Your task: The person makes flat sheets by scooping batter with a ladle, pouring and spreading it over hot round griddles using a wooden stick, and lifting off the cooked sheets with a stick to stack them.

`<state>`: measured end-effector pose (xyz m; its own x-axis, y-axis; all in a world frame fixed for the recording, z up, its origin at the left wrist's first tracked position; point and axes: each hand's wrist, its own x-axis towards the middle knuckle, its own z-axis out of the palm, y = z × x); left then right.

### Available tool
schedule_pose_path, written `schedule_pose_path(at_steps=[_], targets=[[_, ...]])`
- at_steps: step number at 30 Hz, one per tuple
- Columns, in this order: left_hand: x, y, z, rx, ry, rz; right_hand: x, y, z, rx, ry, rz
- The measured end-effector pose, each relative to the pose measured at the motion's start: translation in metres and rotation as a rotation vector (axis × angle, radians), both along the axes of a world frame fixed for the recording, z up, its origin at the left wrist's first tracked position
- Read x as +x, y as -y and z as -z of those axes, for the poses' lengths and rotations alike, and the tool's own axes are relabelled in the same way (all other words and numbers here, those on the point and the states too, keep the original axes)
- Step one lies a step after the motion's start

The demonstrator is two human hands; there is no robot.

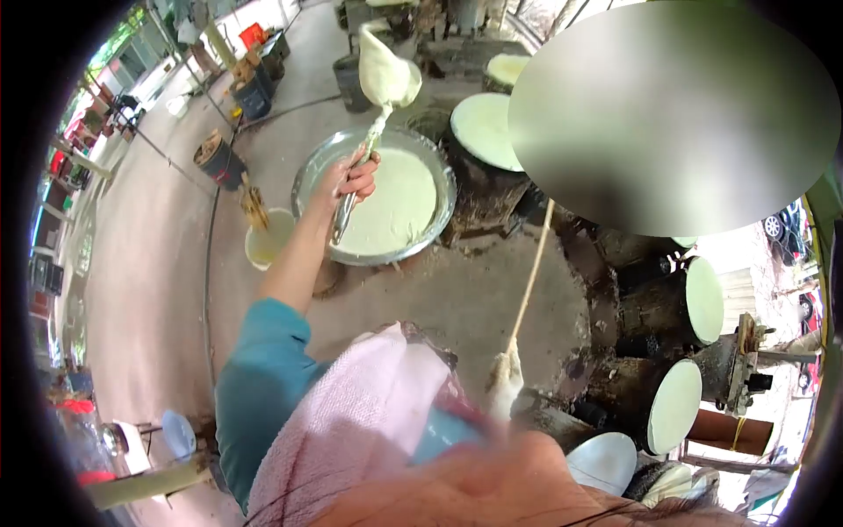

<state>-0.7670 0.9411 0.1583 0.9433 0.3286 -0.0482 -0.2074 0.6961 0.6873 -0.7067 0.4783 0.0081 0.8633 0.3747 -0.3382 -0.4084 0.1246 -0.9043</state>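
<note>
Your left hand (353, 183) is closed round the handle (343, 217) of a coated scoop (388, 77), over the basin (445, 200); right hand's grip: cannot tell. A bucket (253, 255) crowds the basin's left; floor (158, 263) opens beyond. Scoop head points away from you, long axis leaning right. Pale-topped drums (675, 407) stand right.

One head-worn view, wide-angle with a dark curved border, facing forward and steeply down. Wearer's teal sleeve (263, 360) and pink towel (347, 422) very close, at the lower margin. Basin (446, 195) at middle range; floor (154, 290) runs out to its far edge.
</note>
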Motion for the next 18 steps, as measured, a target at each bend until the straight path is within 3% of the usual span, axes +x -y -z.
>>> schedule_pose_path(at_steps=[4, 5, 8, 12, 14, 18], targets=[[0.066, -0.051, 0.007, -0.145, -0.204, -0.018, 0.019, 0.023, 0.018, -0.046, -0.094, 0.229], [0.079, -0.036, 0.007, 0.008, -0.278, -0.164, 0.026, 0.034, 0.052, -0.048, -0.019, 0.276], [0.088, 0.027, 0.001, 0.534, -0.340, -0.182, 0.028, 0.046, 0.061, -0.064, 0.062, 0.386], [0.135, 0.080, -0.013, 0.711, -0.306, 0.226, 0.014, 0.057, 0.063, -0.054, 0.004, 0.587], [0.171, 0.109, -0.019, 0.563, -0.355, 0.500, 0.003, 0.060, 0.055, -0.071, 0.010, 0.670], [0.233, 0.188, 0.030, 0.266, -0.370, 1.122, -0.045, 0.084, 0.059, -0.198, -0.030, 0.882]])
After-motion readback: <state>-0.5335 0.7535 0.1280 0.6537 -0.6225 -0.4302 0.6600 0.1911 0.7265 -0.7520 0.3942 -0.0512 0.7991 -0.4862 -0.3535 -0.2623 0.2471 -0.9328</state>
